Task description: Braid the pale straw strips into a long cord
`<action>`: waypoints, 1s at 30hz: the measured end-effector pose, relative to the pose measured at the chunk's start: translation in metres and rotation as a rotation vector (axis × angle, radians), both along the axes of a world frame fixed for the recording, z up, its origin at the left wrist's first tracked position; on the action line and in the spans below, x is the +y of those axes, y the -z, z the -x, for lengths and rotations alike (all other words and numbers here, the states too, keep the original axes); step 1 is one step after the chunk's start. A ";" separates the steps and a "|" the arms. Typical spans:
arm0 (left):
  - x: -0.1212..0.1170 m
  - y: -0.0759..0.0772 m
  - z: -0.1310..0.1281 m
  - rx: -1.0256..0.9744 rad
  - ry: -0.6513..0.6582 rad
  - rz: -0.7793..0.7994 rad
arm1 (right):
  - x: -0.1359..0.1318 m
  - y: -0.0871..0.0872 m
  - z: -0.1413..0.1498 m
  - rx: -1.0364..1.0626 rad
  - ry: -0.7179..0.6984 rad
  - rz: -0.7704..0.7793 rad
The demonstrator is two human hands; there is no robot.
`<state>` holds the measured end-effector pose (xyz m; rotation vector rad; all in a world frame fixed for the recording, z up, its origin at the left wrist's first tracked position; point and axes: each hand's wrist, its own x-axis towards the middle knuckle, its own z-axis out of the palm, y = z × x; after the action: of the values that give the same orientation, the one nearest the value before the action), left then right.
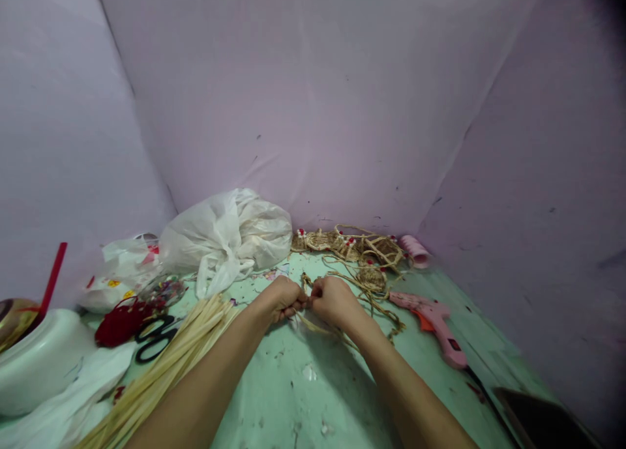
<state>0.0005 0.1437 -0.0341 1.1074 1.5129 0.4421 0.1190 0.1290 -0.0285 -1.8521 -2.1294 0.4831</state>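
My left hand (286, 299) and my right hand (334, 300) meet above the middle of the green table, both with fingers closed. Between them they pinch a braided straw cord (306, 281), whose short plaited end pokes up past my fingertips. Loose pale strands (313, 325) of it trail below the right hand toward the right wrist; the exact grip is hidden by the fingers. Just behind and right of my right hand lie more tangled straw cords (376, 299). A bundle of flat pale straw strips (195, 345) runs beside and partly under my left forearm.
Woven straw pieces with red and white beads (347, 244) line the back wall, beside a pink thread spool (415, 251). A pink glue gun (437, 322) lies right. Leftward are a white plastic bag (229, 234), black-handled scissors (155, 338), a red bundle (122, 322) and a white pot (46, 364).
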 end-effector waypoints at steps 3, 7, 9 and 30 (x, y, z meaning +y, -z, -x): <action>0.002 0.003 0.000 -0.054 -0.058 0.022 | -0.007 -0.009 0.004 -0.081 0.006 0.011; 0.006 0.008 0.006 -0.101 -0.041 0.014 | -0.013 -0.011 0.010 -0.089 -0.077 -0.010; 0.008 0.010 0.011 -0.127 0.022 -0.009 | -0.012 -0.010 0.009 -0.043 -0.114 0.020; 0.002 -0.011 0.017 0.225 0.201 -0.135 | 0.013 0.034 0.005 0.742 0.119 0.377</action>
<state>-0.0161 0.1456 -0.0229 1.4390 1.5626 0.2911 0.1136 0.1421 -0.0624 -1.5854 -1.4849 1.3639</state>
